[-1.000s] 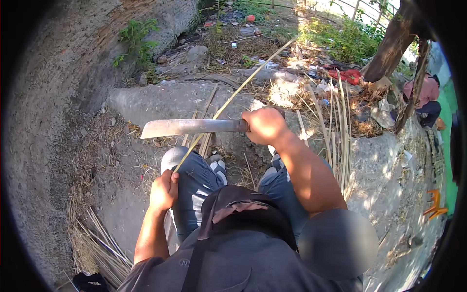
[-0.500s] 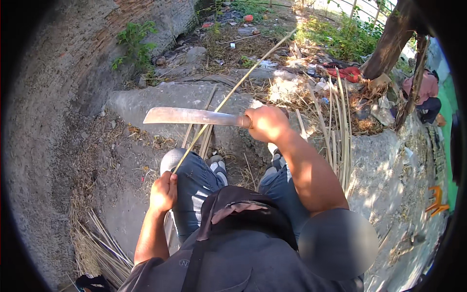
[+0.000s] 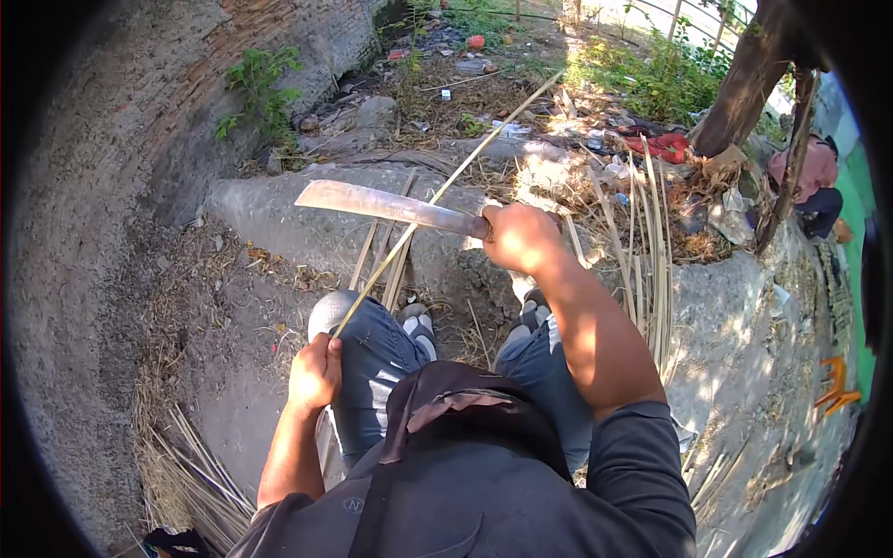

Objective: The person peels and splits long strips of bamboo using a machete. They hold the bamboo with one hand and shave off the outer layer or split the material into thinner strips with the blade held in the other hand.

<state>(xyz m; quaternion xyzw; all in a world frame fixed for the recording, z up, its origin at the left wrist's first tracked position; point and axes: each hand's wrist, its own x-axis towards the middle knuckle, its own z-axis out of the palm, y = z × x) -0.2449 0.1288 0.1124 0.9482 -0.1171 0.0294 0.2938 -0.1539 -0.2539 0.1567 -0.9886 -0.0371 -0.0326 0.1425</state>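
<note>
My left hand (image 3: 314, 372) is closed around the near end of a long, thin bamboo strip (image 3: 375, 279), just beside my left knee. From there the strip slants away up to the right. My right hand (image 3: 521, 237) grips the dark handle of a machete (image 3: 372, 205), its broad, worn blade pointing left. The blade lies across the strip about midway along it and covers a short stretch. Whether the edge bites into the strip, I cannot tell.
Cut strips (image 3: 656, 251) lean over the stone ledge (image 3: 270, 209) by my right leg. More strips (image 3: 200, 470) lie at the lower left. A rough wall (image 3: 102, 205) rises on the left. A tree trunk (image 3: 744, 84) and a seated person (image 3: 814, 177) are at the right.
The machete has shifted right, and its blade now tilts, with the tip higher than the handle. The strip's far end has dropped slightly. My left hand has barely moved.
</note>
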